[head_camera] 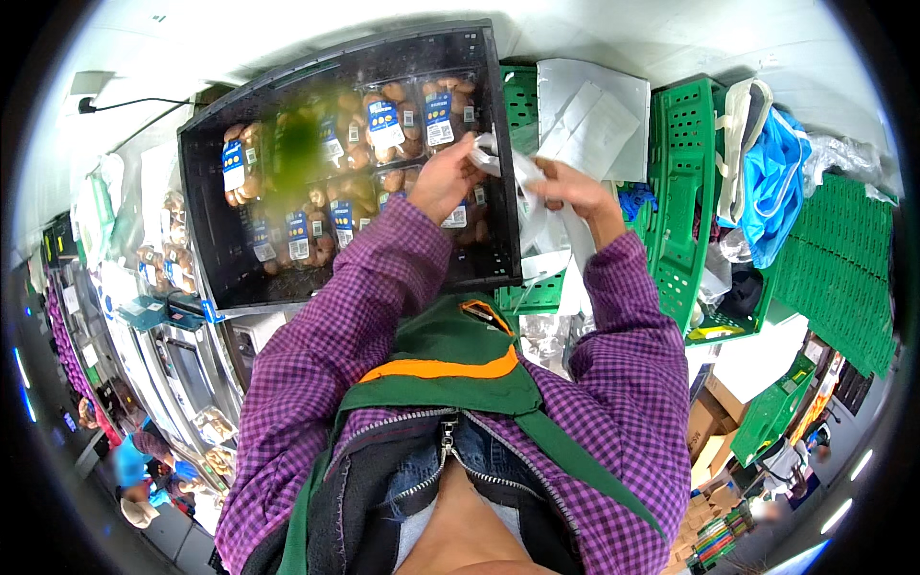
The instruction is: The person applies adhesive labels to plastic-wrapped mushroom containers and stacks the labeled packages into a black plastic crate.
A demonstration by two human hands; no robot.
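Observation:
A thin white plastic strip [528,171] stretches between my two hands, over the right wall of a black plastic crate [507,215]. My left hand [445,180] pinches one end of it just inside that wall. Outside the wall, my right hand [575,190] grips the strip, and a loose length hangs below the fingers. Inside the crate lie rows of clear packs of brown mushroom-like produce [388,118] with blue and white labels. My left forearm covers part of the lower row. A blurred green patch [298,140] hides some packs on the left.
Green plastic crates [679,208] stand to the right, one with a blue garment [773,187] over its edge. White sheets [593,118] lie beside the black crate. More packs [172,266] and metal equipment [180,366] are at left. People [144,467] are at lower left.

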